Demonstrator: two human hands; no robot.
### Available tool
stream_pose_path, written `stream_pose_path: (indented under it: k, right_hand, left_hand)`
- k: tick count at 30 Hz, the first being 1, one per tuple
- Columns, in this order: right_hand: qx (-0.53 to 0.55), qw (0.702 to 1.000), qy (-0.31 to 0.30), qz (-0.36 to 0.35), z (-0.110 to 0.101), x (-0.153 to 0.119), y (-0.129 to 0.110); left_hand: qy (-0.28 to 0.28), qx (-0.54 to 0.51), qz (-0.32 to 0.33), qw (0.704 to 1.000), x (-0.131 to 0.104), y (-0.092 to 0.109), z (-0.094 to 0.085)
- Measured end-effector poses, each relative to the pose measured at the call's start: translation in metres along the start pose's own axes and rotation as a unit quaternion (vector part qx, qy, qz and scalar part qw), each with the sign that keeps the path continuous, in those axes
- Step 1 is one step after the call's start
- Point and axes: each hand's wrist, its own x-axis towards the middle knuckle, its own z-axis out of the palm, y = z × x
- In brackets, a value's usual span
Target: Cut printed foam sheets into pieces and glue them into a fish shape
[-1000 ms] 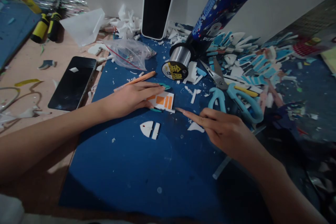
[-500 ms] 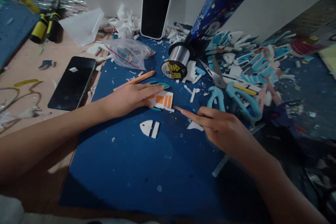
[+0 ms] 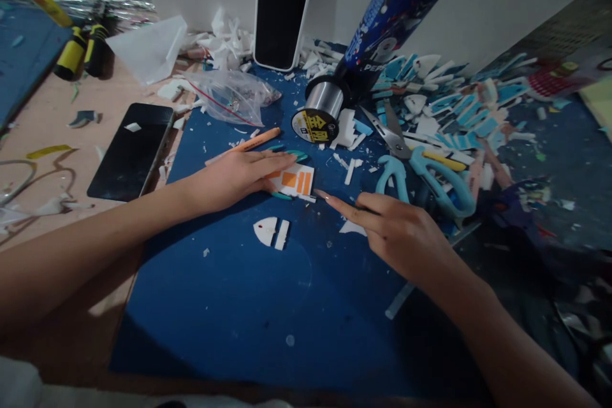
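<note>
My left hand [image 3: 234, 176] holds a flat white piece with orange patches [image 3: 289, 180] down on the blue mat, its fingers along the far side and the thumb lower. Teal edges [image 3: 300, 155] show around that piece. Closed in a pinch, my right hand [image 3: 394, 223] grips a slim knife [image 3: 321, 194]; most of its handle is hidden. The blade tip meets or nearly meets the right end of the piece, beside a thin white strip [image 3: 309, 199]. Closer to me lie a rounded white cutout [image 3: 264, 231] and a short white bar [image 3: 282, 234].
Behind my hands are an orange pen [image 3: 261, 139], a wire spool [image 3: 318, 113], a Pepsi bottle [image 3: 382, 32] and a zip bag [image 3: 232, 97]. Blue-handled scissors [image 3: 396, 175] lie near my right hand, by heaped scraps [image 3: 459, 108]. A phone [image 3: 131, 152] lies left.
The knife and my right hand have shifted very slightly at the piece's right end. My left hand stays on the piece; the whole view has moved a little.
</note>
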Motion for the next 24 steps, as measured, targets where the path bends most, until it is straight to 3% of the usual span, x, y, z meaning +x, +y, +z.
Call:
stream_pose_path:
  k: [18,24]
  right_hand:
    - [0.020,1.000,0.005,-0.012,0.0080,-0.0009,0.0019]
    - [0.007,1.000,-0.005,0.002,-0.0018,-0.0053,0.0064]
  left_hand:
    - [0.009,0.000,0.003,1.000,0.0012,0.0006,-0.0004]
    - [0.011,0.004,0.004,1.000,0.0003,0.0004,0.0009]
